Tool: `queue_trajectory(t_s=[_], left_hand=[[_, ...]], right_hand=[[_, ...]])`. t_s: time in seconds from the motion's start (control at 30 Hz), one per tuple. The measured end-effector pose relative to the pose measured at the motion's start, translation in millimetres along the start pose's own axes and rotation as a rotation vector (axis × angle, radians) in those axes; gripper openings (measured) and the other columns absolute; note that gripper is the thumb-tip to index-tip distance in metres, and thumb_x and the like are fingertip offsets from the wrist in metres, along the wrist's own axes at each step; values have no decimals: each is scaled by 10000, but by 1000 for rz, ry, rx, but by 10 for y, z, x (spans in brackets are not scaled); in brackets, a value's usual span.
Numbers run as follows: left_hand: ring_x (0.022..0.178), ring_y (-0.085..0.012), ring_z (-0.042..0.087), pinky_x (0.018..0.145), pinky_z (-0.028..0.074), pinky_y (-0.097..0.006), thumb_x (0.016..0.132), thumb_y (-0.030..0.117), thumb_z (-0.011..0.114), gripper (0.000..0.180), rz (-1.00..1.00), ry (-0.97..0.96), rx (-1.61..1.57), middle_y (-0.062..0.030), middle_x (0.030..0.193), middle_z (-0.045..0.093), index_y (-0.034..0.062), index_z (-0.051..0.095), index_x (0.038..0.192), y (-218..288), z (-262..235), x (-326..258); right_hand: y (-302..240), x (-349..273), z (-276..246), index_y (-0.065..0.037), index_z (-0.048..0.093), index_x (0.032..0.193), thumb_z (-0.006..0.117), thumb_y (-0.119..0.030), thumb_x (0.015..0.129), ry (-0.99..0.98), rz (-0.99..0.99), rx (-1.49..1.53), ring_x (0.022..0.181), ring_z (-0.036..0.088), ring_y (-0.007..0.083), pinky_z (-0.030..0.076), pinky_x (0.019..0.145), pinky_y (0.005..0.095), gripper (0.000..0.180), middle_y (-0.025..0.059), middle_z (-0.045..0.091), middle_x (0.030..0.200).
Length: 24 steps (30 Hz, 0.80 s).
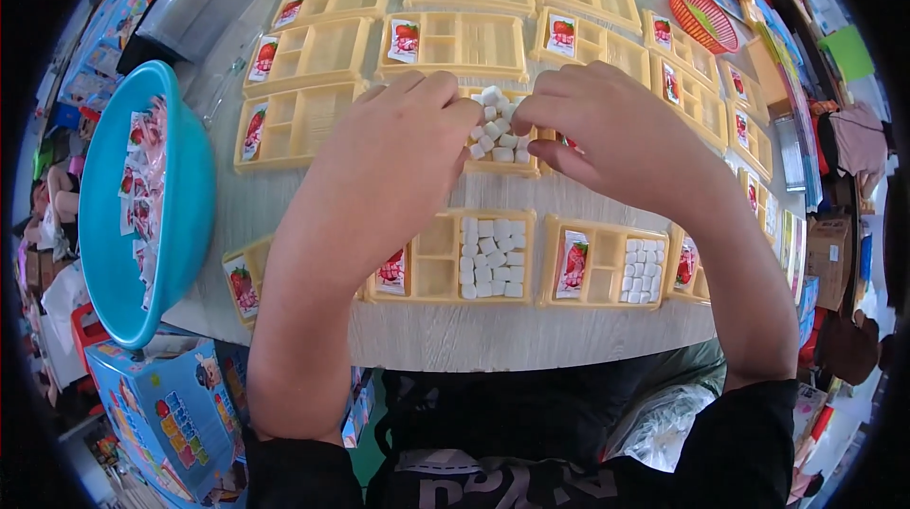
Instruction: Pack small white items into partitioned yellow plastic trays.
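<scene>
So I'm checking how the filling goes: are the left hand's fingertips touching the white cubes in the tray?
Touching. The head view shows the left hand with its fingertips pressed against the heaped white cubes in the yellow tray, no gap visible.

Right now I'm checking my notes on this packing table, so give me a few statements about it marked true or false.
1. Both hands are at the tray heaped with white cubes. True.
2. The basin at the left is red. False: it is blue and holds small packets.
3. Every yellow tray holds white cubes. False: the far ones hold only a packet.
4. A red basket sits at the far right. True.
</scene>
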<state>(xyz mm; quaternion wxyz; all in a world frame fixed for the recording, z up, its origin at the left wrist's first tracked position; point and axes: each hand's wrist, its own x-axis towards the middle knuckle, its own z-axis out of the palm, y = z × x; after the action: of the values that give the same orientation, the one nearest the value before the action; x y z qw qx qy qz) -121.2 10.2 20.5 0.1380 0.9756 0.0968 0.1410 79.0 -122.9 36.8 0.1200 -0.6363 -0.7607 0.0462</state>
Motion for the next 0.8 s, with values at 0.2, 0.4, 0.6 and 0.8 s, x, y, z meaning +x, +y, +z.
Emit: queue_trajectory(t_s=[0.2, 0.4, 0.6, 0.8], left_hand=[[1026, -336, 618, 880, 493, -444, 874, 74, 688, 174, -32, -16, -10, -112, 1015, 615, 30, 687, 1043, 3, -29, 16], [986, -323, 625, 841, 495, -451, 880, 100, 703, 178, -30, -34, -12, -105, 994, 607, 57, 698, 1052, 59, -49, 10], [977, -335, 631, 829, 492, -446, 892, 138, 714, 199, -75, -137, -143, -125, 1028, 604, 43, 685, 1064, 35, -52, -12], [972, -370, 625, 836, 491, -451, 904, 146, 709, 241, -128, -144, -138, -150, 1049, 600, -5, 673, 1087, 30, -58, 2]], right_hand=[[7, 90, 24, -94, 683, 976, 753, -120, 840, -45, 14, -80, 939, 638, 298, 497, 885, 425, 155, 63, 670, 930], [107, 112, 44, -81, 672, 973, 726, -168, 876, 121, 90, -70, 883, 660, 288, 518, 796, 416, 141, 68, 673, 900], [126, 134, 139, -67, 657, 992, 693, -187, 920, 82, 83, -99, 875, 654, 291, 517, 776, 414, 144, 86, 664, 908], [114, 151, 134, -54, 636, 969, 698, -180, 919, 67, 150, -43, 863, 642, 310, 514, 779, 419, 149, 89, 652, 904]])
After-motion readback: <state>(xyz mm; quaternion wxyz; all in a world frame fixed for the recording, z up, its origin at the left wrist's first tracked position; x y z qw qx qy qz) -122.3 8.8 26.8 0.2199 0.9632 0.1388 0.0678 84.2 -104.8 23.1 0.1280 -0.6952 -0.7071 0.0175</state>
